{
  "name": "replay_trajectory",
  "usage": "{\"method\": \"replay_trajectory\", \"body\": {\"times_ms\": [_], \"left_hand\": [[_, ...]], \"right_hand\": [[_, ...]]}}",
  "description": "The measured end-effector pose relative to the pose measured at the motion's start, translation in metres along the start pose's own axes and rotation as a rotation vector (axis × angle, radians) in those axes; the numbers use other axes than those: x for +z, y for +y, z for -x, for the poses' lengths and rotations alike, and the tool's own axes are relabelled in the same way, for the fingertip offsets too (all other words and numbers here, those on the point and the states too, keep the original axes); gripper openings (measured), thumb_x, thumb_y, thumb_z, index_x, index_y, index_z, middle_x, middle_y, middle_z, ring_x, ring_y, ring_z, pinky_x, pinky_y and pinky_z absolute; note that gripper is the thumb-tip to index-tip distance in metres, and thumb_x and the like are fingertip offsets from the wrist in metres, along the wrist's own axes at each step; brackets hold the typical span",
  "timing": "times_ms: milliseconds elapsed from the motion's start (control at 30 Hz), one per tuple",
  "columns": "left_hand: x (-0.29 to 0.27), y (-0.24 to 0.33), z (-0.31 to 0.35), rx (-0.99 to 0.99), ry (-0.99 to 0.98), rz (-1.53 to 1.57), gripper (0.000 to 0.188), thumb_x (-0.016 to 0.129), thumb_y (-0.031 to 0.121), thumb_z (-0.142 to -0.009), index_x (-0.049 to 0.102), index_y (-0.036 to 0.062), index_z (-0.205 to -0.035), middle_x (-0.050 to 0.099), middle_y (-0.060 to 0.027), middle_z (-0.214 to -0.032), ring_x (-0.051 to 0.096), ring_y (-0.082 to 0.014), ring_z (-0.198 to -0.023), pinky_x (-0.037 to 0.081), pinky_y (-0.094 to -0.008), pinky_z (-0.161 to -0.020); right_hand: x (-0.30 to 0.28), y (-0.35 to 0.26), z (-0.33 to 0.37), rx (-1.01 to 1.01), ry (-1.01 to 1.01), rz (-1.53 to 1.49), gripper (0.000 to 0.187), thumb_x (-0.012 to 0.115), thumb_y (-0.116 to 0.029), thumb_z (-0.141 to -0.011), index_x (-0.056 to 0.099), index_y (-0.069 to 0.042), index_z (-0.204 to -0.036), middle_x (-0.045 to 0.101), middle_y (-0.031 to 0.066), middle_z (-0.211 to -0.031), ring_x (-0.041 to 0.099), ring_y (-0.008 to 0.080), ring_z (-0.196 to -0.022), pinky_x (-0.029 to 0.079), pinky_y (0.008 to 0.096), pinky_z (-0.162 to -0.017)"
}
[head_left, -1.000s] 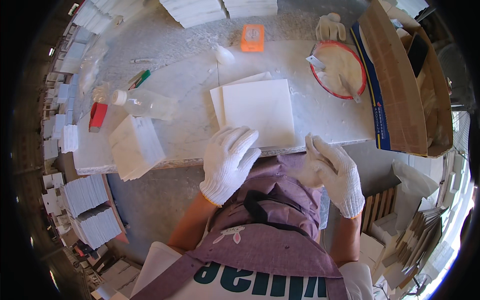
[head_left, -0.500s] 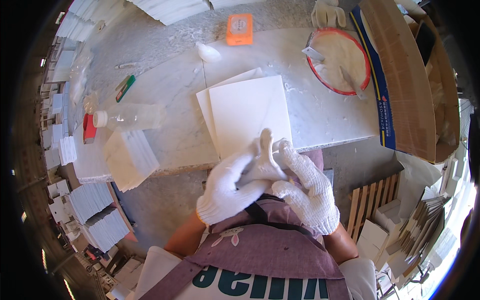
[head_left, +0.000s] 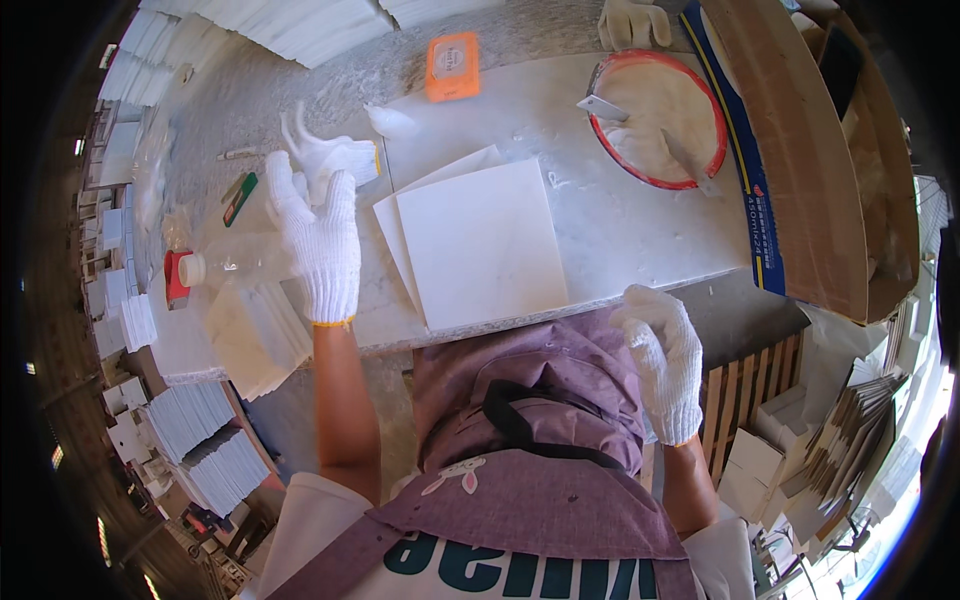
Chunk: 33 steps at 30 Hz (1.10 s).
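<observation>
My left hand (head_left: 325, 245), in a white knit work glove, reaches over the left part of the table with its fingers apart. A loose white glove (head_left: 345, 160) is at its fingertips, its yellow-edged cuff turned to the right; whether they still touch is unclear. My right hand (head_left: 665, 365), gloved likewise, hovers beyond the table's front edge, right of my apron. Its fingers are loosely bent and apart, slightly blurred, with nothing seen in them. Between the hands lie two white square sheets or tiles (head_left: 483, 245), one askew under the other.
On the table are a clear bottle (head_left: 240, 258), a green-handled tool (head_left: 240, 200), a white lump (head_left: 390, 122) and an orange box (head_left: 453, 67). A red-rimmed tub of white paste (head_left: 700, 88) holds two scrapers. Another glove (head_left: 634, 24) and a cardboard box (head_left: 800, 150) stand right.
Both hands were together around the loose glove at the table's front edge. The left hand has carried it forward and left; the right has moved away to the right.
</observation>
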<state>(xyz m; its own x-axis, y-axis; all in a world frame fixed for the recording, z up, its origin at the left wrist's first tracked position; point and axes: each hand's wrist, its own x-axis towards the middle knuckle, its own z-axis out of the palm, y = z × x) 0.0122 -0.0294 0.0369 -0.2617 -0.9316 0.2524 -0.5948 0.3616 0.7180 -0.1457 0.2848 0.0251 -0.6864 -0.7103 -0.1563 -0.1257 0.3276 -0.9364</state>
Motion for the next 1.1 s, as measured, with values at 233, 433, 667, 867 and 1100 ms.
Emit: {"method": "replay_trajectory", "body": {"times_ms": [233,433,667,867,1100], "left_hand": [[0.001,0.012,0.058,0.170,0.118,-0.217,0.066,0.074,0.018,-0.087,0.044,0.0038,-0.144,0.042,-0.0196,-0.144,0.046,-0.0327,-0.130,0.038,-0.0434,-0.109],[0.009,0.015,0.083,0.435,-0.314,-0.235,0.059,0.074,0.021,-0.086,0.052,0.0080,-0.139,0.051,-0.0187,-0.138,0.049,-0.0369,-0.125,0.042,-0.0454,-0.105],[0.026,0.023,0.055,0.618,-0.498,-0.278,0.063,0.076,0.030,-0.084,0.052,0.0087,-0.138,0.053,-0.0178,-0.137,0.051,-0.0382,-0.124,0.042,-0.0456,-0.105],[0.038,0.025,0.022,0.414,-0.666,-0.085,0.068,0.076,0.042,-0.083,0.053,0.0039,-0.134,0.058,-0.0167,-0.132,0.056,-0.0311,-0.120,0.045,-0.0404,-0.101],[0.023,0.065,0.007,0.098,-1.106,0.151,0.052,0.072,0.038,-0.091,0.062,-0.0049,-0.119,0.068,-0.0041,-0.100,0.062,-0.0143,-0.094,0.050,-0.0282,-0.084]], "right_hand": [[0.054,0.033,0.001,0.251,-0.181,-0.387,0.070,0.070,-0.023,-0.095,0.034,0.001,-0.150,0.065,0.0121,-0.111,0.064,0.0153,-0.090,0.052,0.0283,-0.083],[0.083,0.017,-0.023,0.350,-0.119,-0.557,0.038,0.066,-0.016,-0.096,0.056,0.007,-0.124,0.067,0.0093,-0.090,0.062,0.0109,-0.074,0.053,0.0262,-0.072],[0.087,0.001,-0.020,0.341,0.025,-0.609,0.026,0.065,-0.013,-0.096,0.060,0.006,-0.113,0.066,0.0058,-0.078,0.060,0.0096,-0.065,0.051,0.0239,-0.062],[0.074,-0.007,-0.015,0.269,-0.063,-0.738,0.025,0.060,-0.009,-0.098,0.060,0.008,-0.117,0.067,0.0067,-0.084,0.059,0.0089,-0.063,0.050,0.0240,-0.059],[0.009,-0.020,-0.018,0.122,-0.073,-0.574,0.028,0.061,-0.006,-0.097,0.060,0.010,-0.120,0.067,0.0077,-0.085,0.059,0.0099,-0.064,0.048,0.0247,-0.060]]}}
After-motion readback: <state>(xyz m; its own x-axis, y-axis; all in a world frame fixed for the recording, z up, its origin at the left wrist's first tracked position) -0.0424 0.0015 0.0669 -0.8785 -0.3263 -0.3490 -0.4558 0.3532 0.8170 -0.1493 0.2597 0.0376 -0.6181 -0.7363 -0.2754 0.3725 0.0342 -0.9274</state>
